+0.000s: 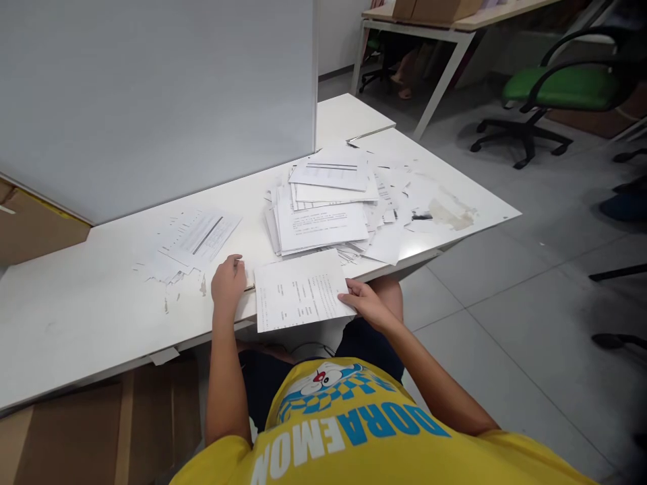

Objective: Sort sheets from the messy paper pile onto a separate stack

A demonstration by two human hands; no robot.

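A printed sheet of paper (300, 293) is tilted over the table's front edge. My right hand (368, 303) grips it by its right edge, thumb on top and fingers underneath. To the left of the sheet, my left hand (228, 283) is closed with its fingers curled, close to the tabletop. A small whitish object (249, 277) shows beside those fingers; what it is and whether they grip it is unclear. Beyond the sheet lies an uneven stack of printed papers (323, 228). A smaller pile of papers (195, 239) lies farther left, with torn scraps near it.
A grey-white partition panel (166, 87) stands along the back of the white table (91, 289). Loose papers (389, 239) and scraps spread right of the stack. Cardboard boxes (96, 431) are below left. A green chair (563, 87) stands on the right, and another desk behind.
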